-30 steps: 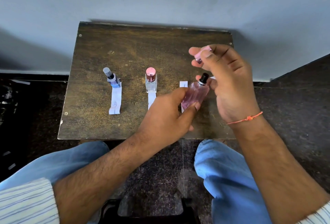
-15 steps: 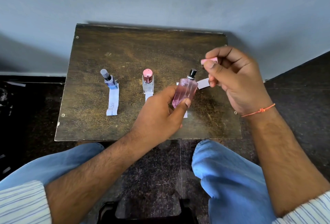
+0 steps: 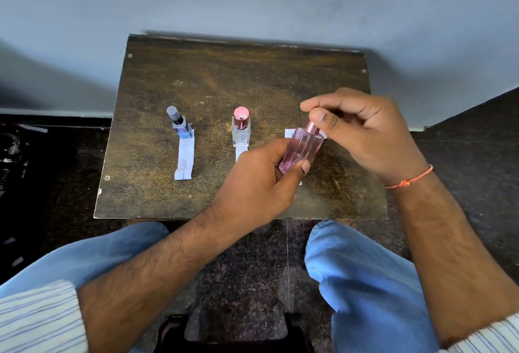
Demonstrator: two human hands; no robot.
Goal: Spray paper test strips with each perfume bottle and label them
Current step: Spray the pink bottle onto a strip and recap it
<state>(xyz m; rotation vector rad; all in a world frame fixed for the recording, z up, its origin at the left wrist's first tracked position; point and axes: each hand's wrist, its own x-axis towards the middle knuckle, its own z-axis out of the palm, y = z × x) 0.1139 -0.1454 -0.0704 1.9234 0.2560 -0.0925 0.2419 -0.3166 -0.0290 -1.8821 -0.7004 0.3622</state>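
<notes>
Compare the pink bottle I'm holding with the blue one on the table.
The pink glass perfume bottle is tilted, gripped by the left hand, while the right hand pinches its pink cap. The blue glass perfume bottle stands untouched on a white paper strip, with a dark grey cap. Both are small, capped spray bottles.

A left hand (image 3: 258, 184) grips a pink bottle (image 3: 302, 150), tilted, above a dark wooden table (image 3: 224, 80). The right hand (image 3: 368, 133) pinches a pink cap (image 3: 311, 127) at the bottle's top. A paper strip (image 3: 289, 133) shows partly behind the bottle. Further left stand a clear bottle (image 3: 241, 130) and a blue bottle (image 3: 181, 125), each on the far end of its own white strip (image 3: 184, 158).
</notes>
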